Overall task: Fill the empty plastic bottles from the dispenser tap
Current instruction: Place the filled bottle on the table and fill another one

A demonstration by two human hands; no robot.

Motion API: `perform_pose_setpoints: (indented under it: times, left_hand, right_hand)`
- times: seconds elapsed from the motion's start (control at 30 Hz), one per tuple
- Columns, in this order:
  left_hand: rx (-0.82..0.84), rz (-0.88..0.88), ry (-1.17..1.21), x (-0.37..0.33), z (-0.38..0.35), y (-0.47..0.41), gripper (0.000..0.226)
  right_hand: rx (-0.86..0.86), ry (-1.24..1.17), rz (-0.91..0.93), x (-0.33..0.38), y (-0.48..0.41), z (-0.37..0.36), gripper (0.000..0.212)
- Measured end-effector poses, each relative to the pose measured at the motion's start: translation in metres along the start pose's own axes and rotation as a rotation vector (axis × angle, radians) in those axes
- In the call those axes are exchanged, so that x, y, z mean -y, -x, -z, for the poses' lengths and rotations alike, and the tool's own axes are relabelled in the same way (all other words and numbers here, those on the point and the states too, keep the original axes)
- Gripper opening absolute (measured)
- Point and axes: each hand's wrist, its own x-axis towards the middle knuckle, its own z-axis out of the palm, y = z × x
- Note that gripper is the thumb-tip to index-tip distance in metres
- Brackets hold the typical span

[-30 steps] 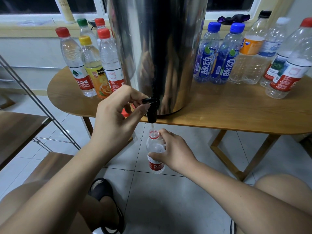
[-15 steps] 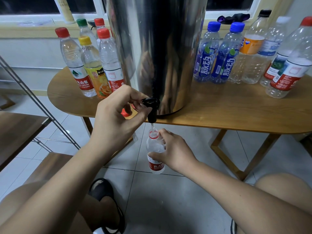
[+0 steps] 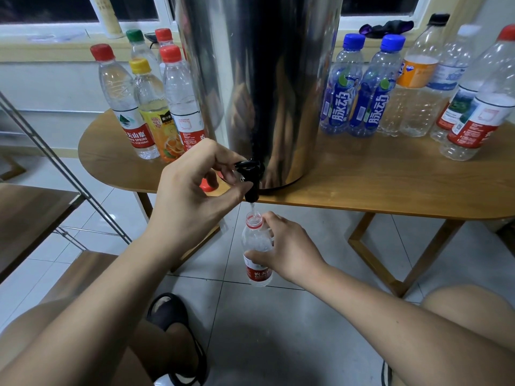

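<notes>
A tall steel dispenser (image 3: 259, 87) stands on the wooden table (image 3: 376, 185), its black tap (image 3: 250, 176) hanging over the front edge. My left hand (image 3: 195, 190) pinches the tap lever between thumb and fingers. Under the spout my right hand (image 3: 289, 249) grips a small clear bottle (image 3: 256, 246) with a red label and no cap, held upright. A thin stream of water runs from the spout into its mouth. The bottle's red cap (image 3: 207, 185) lies on the table behind my left hand.
Several capped bottles (image 3: 156, 107) stand left of the dispenser, several more bottles (image 3: 412, 90) to its right. A metal rack frame (image 3: 64, 168) and wooden shelves are at the left. Below are the tiled floor, my knees and a black sandal (image 3: 172, 316).
</notes>
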Motion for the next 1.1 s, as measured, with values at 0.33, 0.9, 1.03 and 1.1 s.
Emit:
perform_pose_setpoints:
  times: [0.33,0.9,1.03,1.1]
  left_hand:
    - [0.028,0.006,0.004,0.0001,0.0018,0.0002,0.039]
    - [0.031,0.017,0.012,-0.0014,0.0021,0.0006,0.036]
    - [0.032,0.014,0.014,-0.0012,0.0020,0.0003,0.036]
    - [0.032,0.014,0.014,-0.0010,0.0019,0.0001,0.036]
  right_hand:
    - [-0.004,0.000,-0.002,0.0007,0.0001,-0.0004,0.062]
    - [0.022,-0.027,-0.023,0.0008,-0.0008,-0.0005,0.064]
    - [0.011,-0.019,-0.015,0.0010,-0.0007,-0.0012,0.062]
    - [0.008,-0.021,-0.011,0.0010,-0.0006,-0.0010,0.063]
